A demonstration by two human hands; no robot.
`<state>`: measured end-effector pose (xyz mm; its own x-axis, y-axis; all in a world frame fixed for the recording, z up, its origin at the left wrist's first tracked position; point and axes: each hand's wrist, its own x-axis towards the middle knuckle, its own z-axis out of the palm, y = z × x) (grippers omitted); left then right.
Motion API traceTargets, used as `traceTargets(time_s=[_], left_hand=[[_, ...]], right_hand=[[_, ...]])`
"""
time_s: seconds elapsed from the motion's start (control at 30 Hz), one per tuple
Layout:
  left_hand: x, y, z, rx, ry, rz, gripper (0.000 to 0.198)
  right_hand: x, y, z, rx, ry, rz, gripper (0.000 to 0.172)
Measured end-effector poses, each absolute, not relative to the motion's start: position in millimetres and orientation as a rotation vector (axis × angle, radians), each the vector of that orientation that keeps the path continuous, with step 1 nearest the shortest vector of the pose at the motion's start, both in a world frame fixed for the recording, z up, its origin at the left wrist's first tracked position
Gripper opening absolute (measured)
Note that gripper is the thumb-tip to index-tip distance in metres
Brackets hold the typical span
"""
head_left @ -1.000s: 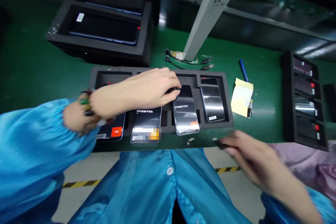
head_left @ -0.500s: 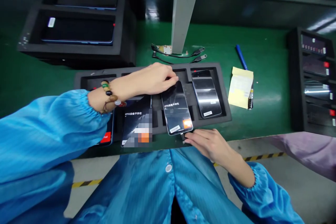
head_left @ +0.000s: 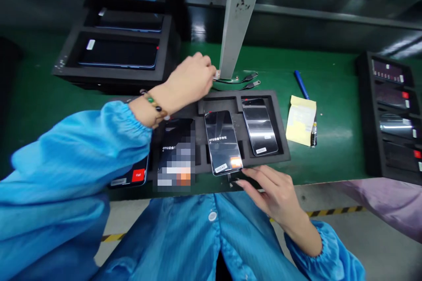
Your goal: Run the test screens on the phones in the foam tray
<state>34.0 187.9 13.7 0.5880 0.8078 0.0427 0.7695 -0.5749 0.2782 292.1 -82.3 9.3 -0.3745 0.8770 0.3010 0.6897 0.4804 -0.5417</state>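
Observation:
My left hand (head_left: 193, 74) is over the back edge of the black foam tray (head_left: 284, 147), fingers curled down at the left ends of two short black cables (head_left: 252, 80). What its fingertips hold is hidden. Before me a smartphone (head_left: 224, 140) with white text and an orange patch lies tilted in the tray, its lower end over the front edge. My right hand (head_left: 275, 191) is at that end, thumb and forefinger apart, beside a small dark plug (head_left: 231, 179) under the phone. Another phone (head_left: 260, 127) lies to the right; a partly blurred phone (head_left: 176, 140) is to the left.
A phone showing a red label (head_left: 138, 175) is partly under my left sleeve. Stacked foam trays (head_left: 108, 74) stand back left, another phone tray (head_left: 371, 118) far right. A grey post (head_left: 242, 17) rises behind the cables. Yellow paper (head_left: 300, 120) and a blue pen (head_left: 300, 83) lie right.
My left hand has left the top of the middle phone and moved back to the cables. My right thumb and forefinger have parted at the plug. The view has shifted slightly.

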Motion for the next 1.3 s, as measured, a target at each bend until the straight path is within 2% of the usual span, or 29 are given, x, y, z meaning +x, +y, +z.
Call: traceTargets(time_s=[0.1,0.23,0.33,0.47,0.53,0.6,0.73,0.83,0.9,1.03,1.13,1.3], left_hand=[[35,213,5,2.720,1.428,0.155,0.058],[40,213,8,2.876,1.291,0.220,0.043],[50,187,31,2.984,1.191,0.321,0.046],[77,130,76,2.848,0.984,0.536,0.030],[91,101,96,2.696,0.746,0.663,0.023],[99,79,109,2.508,0.545,0.720,0.019],[90,60,118,2.162,0.340,0.664,0.013],[63,67,108,2.093,0.366,0.562,0.016],[36,78,94,2.176,0.547,0.509,0.023],[-22,102,52,2.429,1.034,0.271,0.040],[-52,114,24,2.535,1.177,0.142,0.046],[-61,119,6,2.585,1.152,0.163,0.051]], right_hand=[[300,-79,15,-1.287,-2.120,0.353,0.005],[314,-73,21,-1.293,-2.082,0.261,0.014],[318,-55,29,-1.272,-2.047,0.079,0.030],[318,-20,54,-1.213,-2.043,-0.262,0.066],[319,-14,73,-1.219,-2.124,-0.292,0.081],[325,-21,91,-1.285,-2.228,-0.252,0.085],[337,-61,113,-1.430,-2.366,-0.132,0.079],[331,-88,109,-1.370,-2.456,0.151,0.058],[313,-100,99,-1.290,-2.508,0.426,0.044],[255,-111,65,-1.162,-2.516,0.859,0.042],[211,-111,33,-1.091,-2.563,0.817,0.039],[176,-106,-1,-1.054,-2.579,0.671,0.034]])
